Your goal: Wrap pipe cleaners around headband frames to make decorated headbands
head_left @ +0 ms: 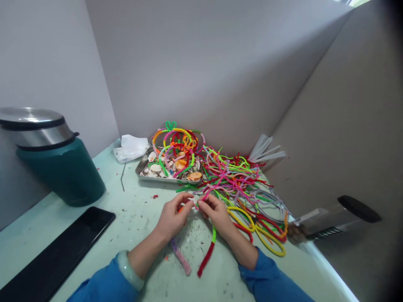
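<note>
Pale-green, fuzz-specked tabletop (127, 220) carries a shallow metal tray (163, 181) with furry hoops (192, 158) toward twelve o'clock and a springy tangle of fuzzy stems (228, 172) at one o'clock. Mid-view, the left hand (176, 210) closes round a fuzzy-wrapped headband (206, 259), a narrow arch with its ends toward six o'clock, while the right hand (217, 212) pinches a pink stem (208, 191) near its top; small, tight twists against a steadied arch should limit slipping.
</note>
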